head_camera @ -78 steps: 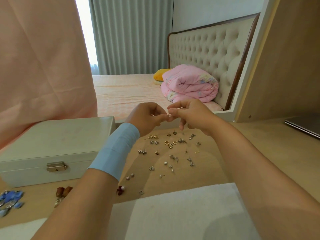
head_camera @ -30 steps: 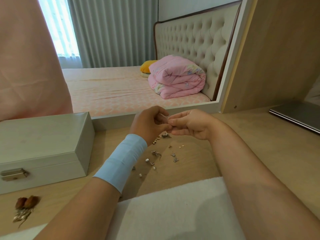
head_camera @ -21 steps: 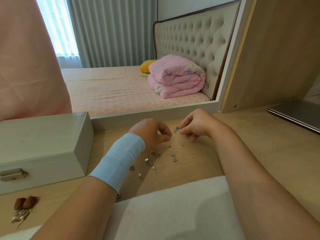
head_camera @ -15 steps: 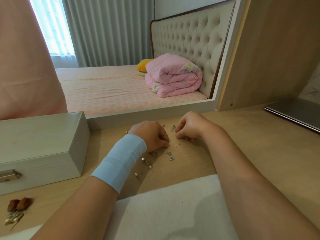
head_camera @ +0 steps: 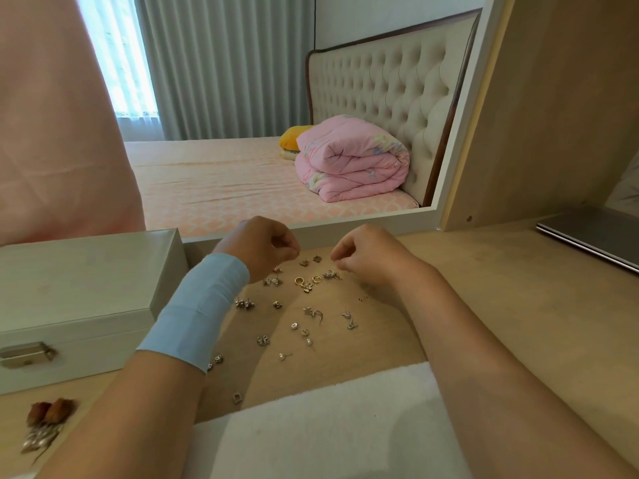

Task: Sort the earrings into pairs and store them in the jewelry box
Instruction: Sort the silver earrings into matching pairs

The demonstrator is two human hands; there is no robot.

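Left hand and right hand sit apart at the far edge of the scattered earrings, both curled with thumb and fingertips pinched together. Whatever is pinched in either one is too small to tell; can't say if they hold anything. A light blue wrist wrap covers the left wrist and hides part of the spread under it.

Earrings lie loose on the wooden surface between the forearms, mostly tiny silver studs, shapes hard to make out. Two gold hoops lie side by side near the far middle, just before the right hand's fingertips. A couple of studs stand post-up near the far edge; a pearl stud lies with its post pointing right. One small piece sits close to the white towel at the near edge.

The jewelry box is on the left, lid shut, clasp facing the camera, its left part cut off by the frame. Long axis runs left-right. Blurred brown dried-flower piece in the near left corner. A grey laptop is cut off at the right edge.
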